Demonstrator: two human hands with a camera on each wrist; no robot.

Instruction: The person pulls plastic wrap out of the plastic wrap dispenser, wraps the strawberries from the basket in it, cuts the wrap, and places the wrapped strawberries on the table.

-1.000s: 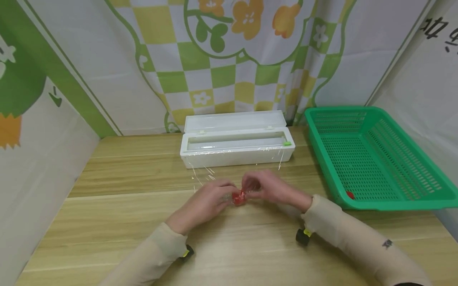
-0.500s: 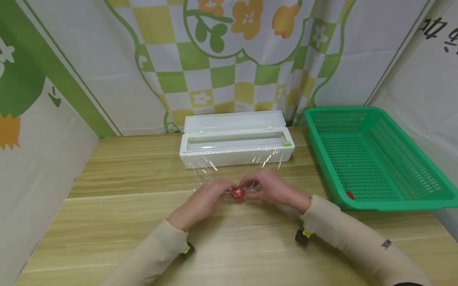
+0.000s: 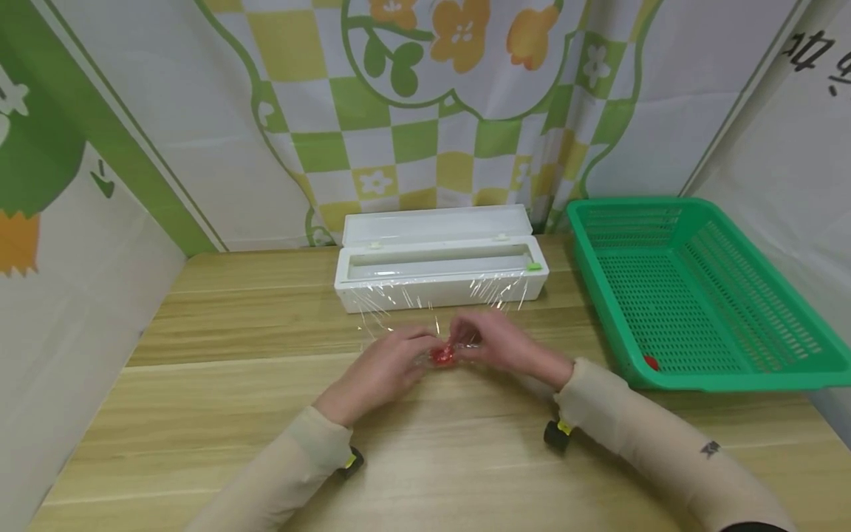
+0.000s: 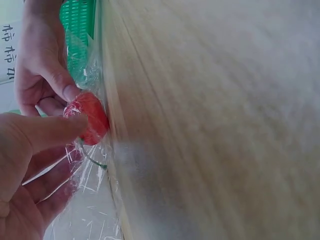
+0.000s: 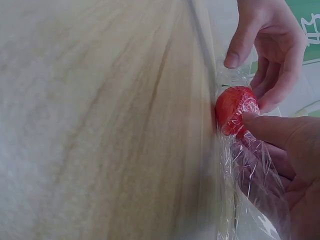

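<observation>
A small round red fruit (image 3: 442, 356), wrapped in clear plastic wrap (image 5: 232, 165), sits between both hands just in front of the white box. A thin green stem (image 4: 95, 161) shows through the film in the left wrist view. My left hand (image 3: 392, 366) is at the fruit's left side, holding the wrap, with its thumb over the fruit in the left wrist view. On the other side my right hand (image 3: 495, 343) pinches the gathered film, its thumb (image 5: 272, 127) against the red skin. Fingers behind the fruit are partly hidden.
Film runs from an open white wrap dispenser box (image 3: 439, 294) at the back of the wooden table (image 3: 219, 421). A green cutter slider (image 3: 534, 266) sits at its right end. To the right stands a green basket (image 3: 731, 380) with a red object (image 3: 651, 363) inside. Curtains hang behind.
Both hands stay around the fruit, with small finger shifts and the right hand slightly lifted at its knuckles. The film to the box shows more stretched creases than a second ago.
</observation>
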